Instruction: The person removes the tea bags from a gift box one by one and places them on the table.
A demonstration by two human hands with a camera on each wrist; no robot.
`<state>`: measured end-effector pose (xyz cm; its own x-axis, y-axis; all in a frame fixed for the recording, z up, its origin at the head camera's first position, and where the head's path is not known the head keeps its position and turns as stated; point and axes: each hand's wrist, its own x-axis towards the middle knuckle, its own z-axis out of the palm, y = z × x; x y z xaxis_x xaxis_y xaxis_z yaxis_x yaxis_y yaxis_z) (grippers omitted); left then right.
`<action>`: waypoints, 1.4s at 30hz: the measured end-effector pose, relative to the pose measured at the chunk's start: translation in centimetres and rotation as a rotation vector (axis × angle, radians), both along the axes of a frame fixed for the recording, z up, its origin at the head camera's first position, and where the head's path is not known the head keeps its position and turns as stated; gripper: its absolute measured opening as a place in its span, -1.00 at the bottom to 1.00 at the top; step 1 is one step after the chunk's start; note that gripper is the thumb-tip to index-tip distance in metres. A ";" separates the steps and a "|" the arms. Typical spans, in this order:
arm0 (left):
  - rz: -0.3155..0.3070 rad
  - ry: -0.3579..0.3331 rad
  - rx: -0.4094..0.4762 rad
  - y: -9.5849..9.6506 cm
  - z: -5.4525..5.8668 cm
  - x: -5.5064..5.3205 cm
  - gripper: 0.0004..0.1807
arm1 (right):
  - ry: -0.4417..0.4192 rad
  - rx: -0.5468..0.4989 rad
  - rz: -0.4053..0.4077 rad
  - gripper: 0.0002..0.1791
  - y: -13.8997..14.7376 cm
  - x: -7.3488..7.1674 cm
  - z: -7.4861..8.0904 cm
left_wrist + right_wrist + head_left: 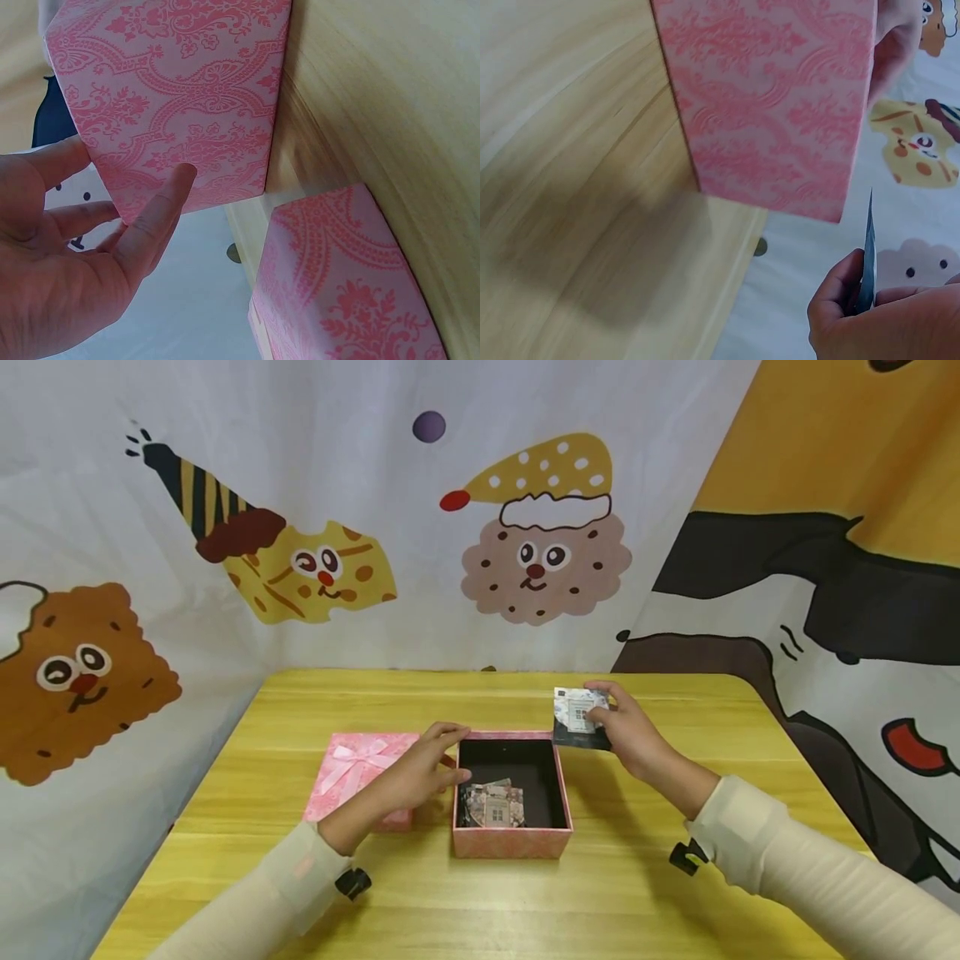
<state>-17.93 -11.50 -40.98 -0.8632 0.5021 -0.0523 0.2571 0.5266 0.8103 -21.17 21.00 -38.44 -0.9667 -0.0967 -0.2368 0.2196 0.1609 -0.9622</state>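
An open pink patterned box (512, 842) with a dark inside stands at the middle of the table. My left hand (426, 770) grips its left wall at the rim; in the left wrist view one fingertip lies on the outer pink side. Several small flat printed packets (498, 808) lie overlapping at the front left of the box floor. My right hand (628, 733) pinches a flat square packet (582, 717), floral above and dark along its lower edge, thumb across its front. This packet hangs at the box's back right corner, and the right wrist view shows it edge-on.
The pink lid (356, 770) with a ribbon bow lies on the wooden table (495, 910), just left of the box. A cloth (420, 635) printed with cartoon figures hangs behind the table. A small black device (686, 857) sits at the right wrist.
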 end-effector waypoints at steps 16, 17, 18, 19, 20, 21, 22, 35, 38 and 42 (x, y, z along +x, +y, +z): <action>-0.016 0.007 -0.003 -0.1 -0.2 0.0 -0.25 | -0.002 0.086 -0.016 -0.35 1.9 -1.7 -3.1; -0.016 0.008 -0.003 -0.1 -0.2 0.0 -0.25 | -0.003 0.094 -0.010 -0.35 1.9 -1.8 -3.4; -0.017 0.008 -0.003 -0.1 -0.2 0.0 -0.25 | -0.002 0.098 -0.006 -0.35 2.0 -1.9 -3.6; -0.017 0.008 -0.002 -0.1 -0.2 0.0 -0.25 | -0.004 0.099 -0.002 -0.35 2.1 -2.0 -3.9; -0.018 0.007 -0.001 -0.1 -0.2 0.0 -0.25 | 0.000 0.094 0.001 -0.35 2.1 -2.1 -4.1; -0.019 0.007 0.000 -0.1 -0.1 0.0 -0.25 | 0.002 0.094 0.002 -0.36 2.2 -2.2 -4.4; -0.020 0.009 0.001 -0.1 -0.1 0.0 -0.25 | 0.005 0.096 0.006 -0.36 2.2 -2.2 -4.6; -0.034 0.032 0.001 -0.1 -0.3 -0.1 -0.25 | -0.010 0.225 0.027 -0.35 2.9 -2.3 -6.2; -0.034 0.033 -0.001 -0.1 -0.3 -0.1 -0.25 | -0.016 0.256 0.026 -0.35 3.0 -2.3 -6.5; -0.032 0.031 -0.002 -0.1 -0.3 -0.1 -0.26 | -0.020 0.303 0.026 -0.36 3.0 -2.2 -6.8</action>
